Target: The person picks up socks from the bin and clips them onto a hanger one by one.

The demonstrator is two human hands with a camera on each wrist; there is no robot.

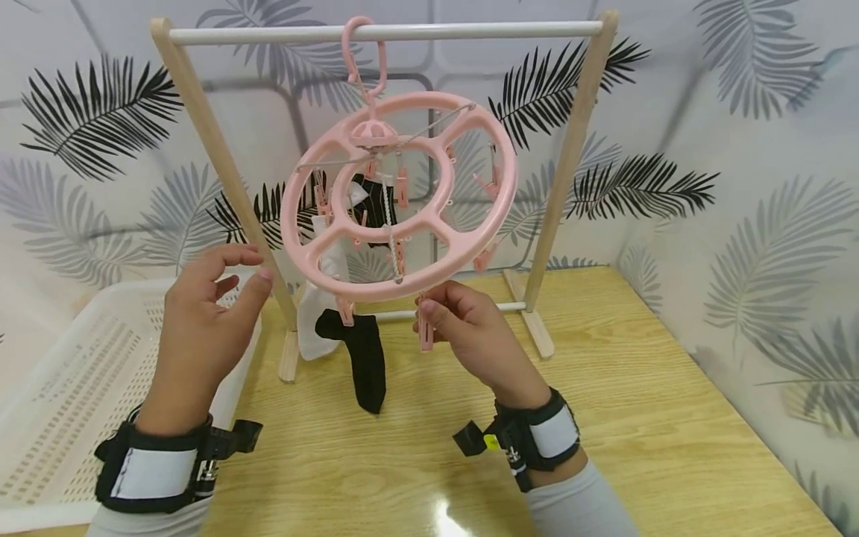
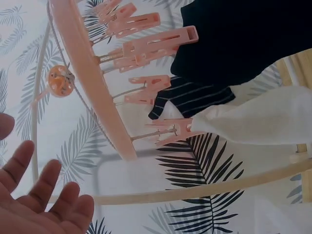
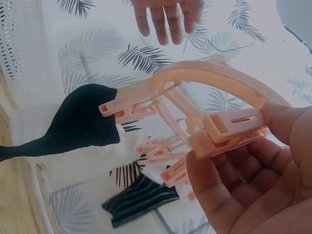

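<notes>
A pink round clip hanger [image 1: 463, 246] hangs tilted by its hook from the rack's white bar. My right hand [image 1: 466, 328] pinches a pink clothespin [image 1: 426, 328] on the hanger's near rim; in the right wrist view that clothespin [image 3: 236, 124] sits between thumb and fingers. My left hand [image 1: 211, 306] is raised left of the hanger, fingers loosely bent, holding nothing. A black sock [image 1: 367, 365] dangles from another clip at the near rim. Behind it hang a white sock [image 2: 258, 117] and a dark striped sock [image 3: 141, 197], each from its own clip.
A wooden rack [image 1: 570, 149] with a white top bar [image 1: 483, 30] stands on the wood-grain table [image 1: 637, 388]. At the left lies a white perforated basket [image 1: 101, 358], partly behind my left arm. A leaf-patterned cloth [image 1: 738, 246] covers the back and right side.
</notes>
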